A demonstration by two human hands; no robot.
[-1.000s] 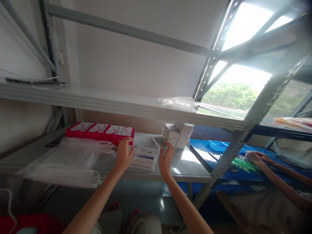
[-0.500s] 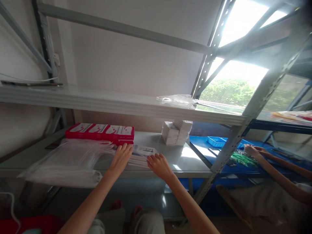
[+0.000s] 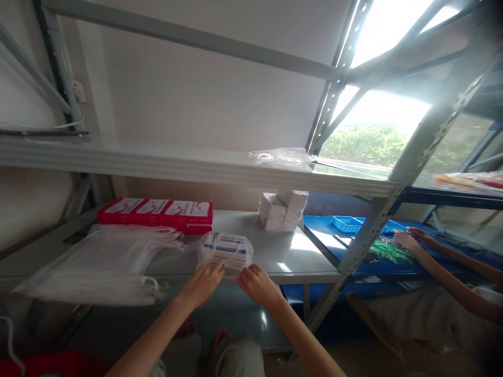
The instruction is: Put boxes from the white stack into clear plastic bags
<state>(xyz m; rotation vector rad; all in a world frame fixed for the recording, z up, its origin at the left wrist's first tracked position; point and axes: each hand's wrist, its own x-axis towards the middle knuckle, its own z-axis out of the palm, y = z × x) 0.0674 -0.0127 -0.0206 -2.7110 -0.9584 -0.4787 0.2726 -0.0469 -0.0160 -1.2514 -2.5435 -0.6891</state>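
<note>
A clear plastic bag (image 3: 250, 252) with white, blue-printed boxes (image 3: 225, 245) inside lies near the front edge of the grey shelf. My left hand (image 3: 205, 281) is at the bag's near side, its fingers drawn together on the plastic at the front of the boxes. At the near right corner, my right hand (image 3: 257, 283) is closed, pinching the bag's edge. The fingertips of both hands are partly hidden. To the left lies a pile of clear drawstring bags (image 3: 94, 264), its near side hanging over the shelf edge.
Red-and-white boxes (image 3: 157, 212) stand in a row behind the bags. White wrapped cartons (image 3: 281, 212) are stacked at the back right. An upper shelf (image 3: 188, 170) crosses above, with a slanted metal post (image 3: 377, 220) on the right. Beyond it, another person's hands (image 3: 408, 238) are over green items.
My left hand has moved from the far left of the boxes to their near side. The boxes' blue-printed top now shows more fully inside the bag. My right hand stays near the right corner.
</note>
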